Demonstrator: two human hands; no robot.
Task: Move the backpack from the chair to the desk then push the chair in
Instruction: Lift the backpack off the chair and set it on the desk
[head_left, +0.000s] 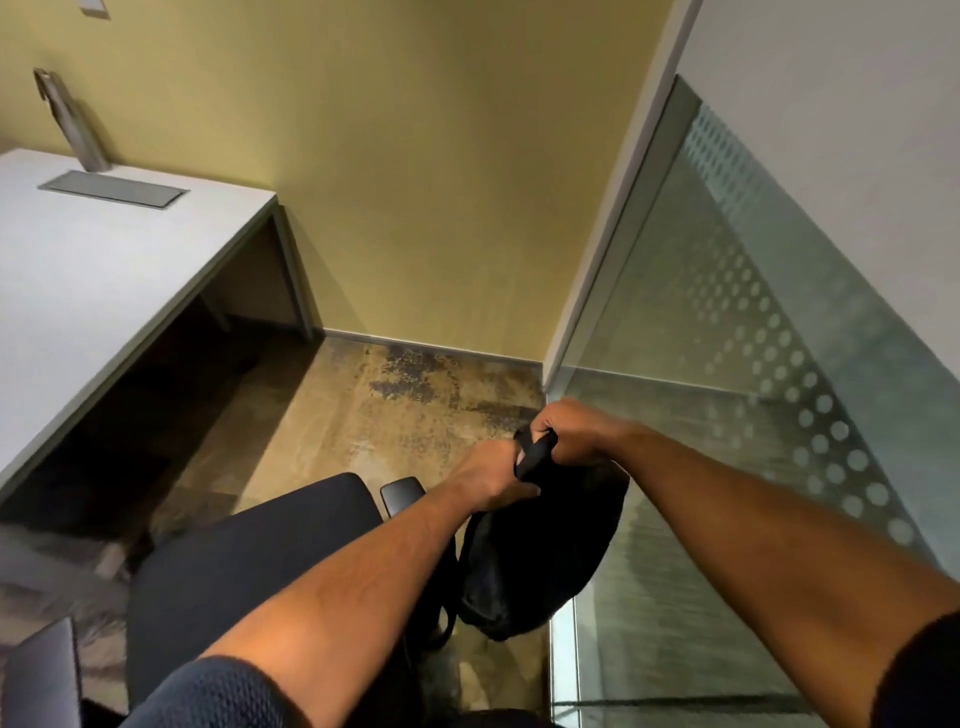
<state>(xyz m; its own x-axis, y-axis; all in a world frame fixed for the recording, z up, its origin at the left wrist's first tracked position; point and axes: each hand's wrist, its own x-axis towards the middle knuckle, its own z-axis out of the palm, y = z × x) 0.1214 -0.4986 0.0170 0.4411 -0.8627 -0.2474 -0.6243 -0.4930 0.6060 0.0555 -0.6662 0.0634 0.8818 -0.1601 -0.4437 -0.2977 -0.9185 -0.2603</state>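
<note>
1. The desk (104, 270) fills the left side, white-topped, with a grey hatch (113, 188) set flush in it and a metal post (72, 122) rising behind that against the yellow wall (415, 182).
2. The chair (249, 561) stands below and right of the desk, pulled out from it; its dark seat is bare, and one armrest (402, 493) shows at its far right corner.
3. The left hand (488, 480) curls around the top handle of the bag (540, 566), fingers wrapped tight on the strap's left side (the thumb is hidden from this angle).
4. The bag, black and sagging, hangs below both fists just right of the seat, over the floor (405, 405). Whether its bottom touches anything cannot be told. A strap loop dangles at its lower left.
5. The right hand (571, 428) grips the same handle from the right, knuckles up, fingers closed over the strap and touching the left hand's fingers.
6. A glass wall (753, 389) with a band of frosted dots runs along the right.
</note>
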